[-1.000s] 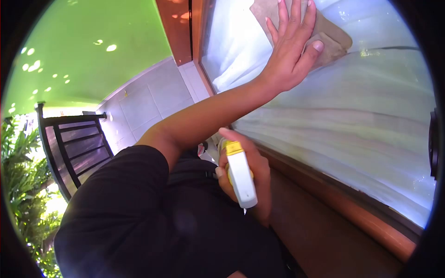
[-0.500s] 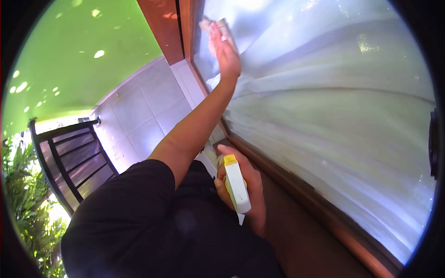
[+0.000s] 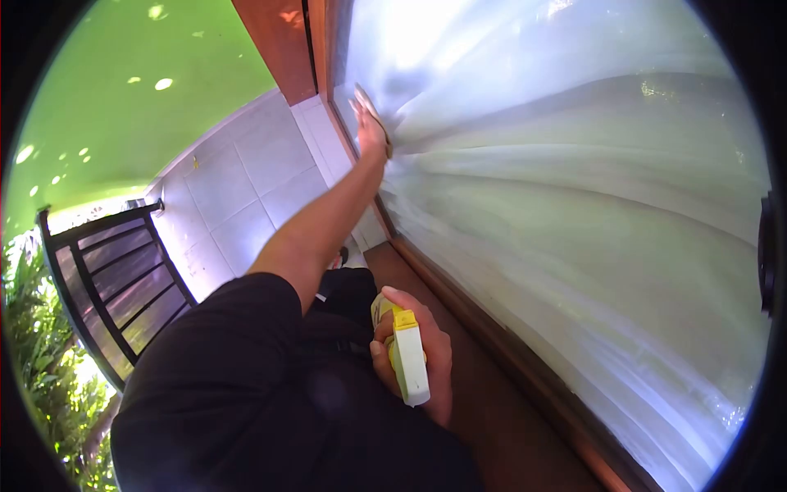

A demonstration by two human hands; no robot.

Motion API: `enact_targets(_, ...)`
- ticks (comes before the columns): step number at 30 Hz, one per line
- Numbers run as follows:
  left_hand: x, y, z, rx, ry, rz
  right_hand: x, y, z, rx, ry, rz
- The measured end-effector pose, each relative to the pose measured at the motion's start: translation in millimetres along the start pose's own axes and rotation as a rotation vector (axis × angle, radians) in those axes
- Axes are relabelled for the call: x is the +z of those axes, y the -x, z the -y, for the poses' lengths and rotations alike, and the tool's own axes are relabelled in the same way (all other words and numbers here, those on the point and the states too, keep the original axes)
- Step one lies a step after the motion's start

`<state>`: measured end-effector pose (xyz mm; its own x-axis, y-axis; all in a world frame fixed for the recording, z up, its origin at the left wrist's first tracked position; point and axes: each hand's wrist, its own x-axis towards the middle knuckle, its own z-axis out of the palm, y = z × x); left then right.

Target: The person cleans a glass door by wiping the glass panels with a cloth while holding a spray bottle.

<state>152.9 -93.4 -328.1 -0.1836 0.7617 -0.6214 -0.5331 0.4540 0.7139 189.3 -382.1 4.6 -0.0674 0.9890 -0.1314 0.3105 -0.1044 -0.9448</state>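
Note:
High on the glass pane [image 3: 557,213], my left hand [image 3: 371,135] presses a pale cloth [image 3: 366,100] against the surface, fingers stretched out. Only thin edges of the cloth show past the fingers and the palm. Lower down, close to my body, my right hand [image 3: 438,348] is wrapped round a spray bottle [image 3: 412,369] with a white and yellow head. Most of the bottle's body is hidden under the head and the fingers.
Brown wooden framing [image 3: 492,320] borders the glass, with pale curtains [image 3: 525,168] behind it. A green wall [image 3: 139,107] and grey floor tiles [image 3: 234,184] lie to the left. Beyond stands a black metal railing [image 3: 123,271] with plants [image 3: 37,328] past it.
My left hand has moved down and slightly left along the glass with the cloth. My right hand still holds the spray bottle, a little lower in view.

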Motion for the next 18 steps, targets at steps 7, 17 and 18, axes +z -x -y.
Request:
enact_targets(7,29,-46,-150,0.262,0.027,0.073,1,-1,2,-0.015,0.005,0.005)
enact_targets(17,-15,-136,-17,0.079,0.079,0.111,2,4,-17,0.076,0.055,0.021)
enact_targets(18,-21,-125,9,0.027,0.078,0.132,3,4,-19,0.078,0.051,0.020)
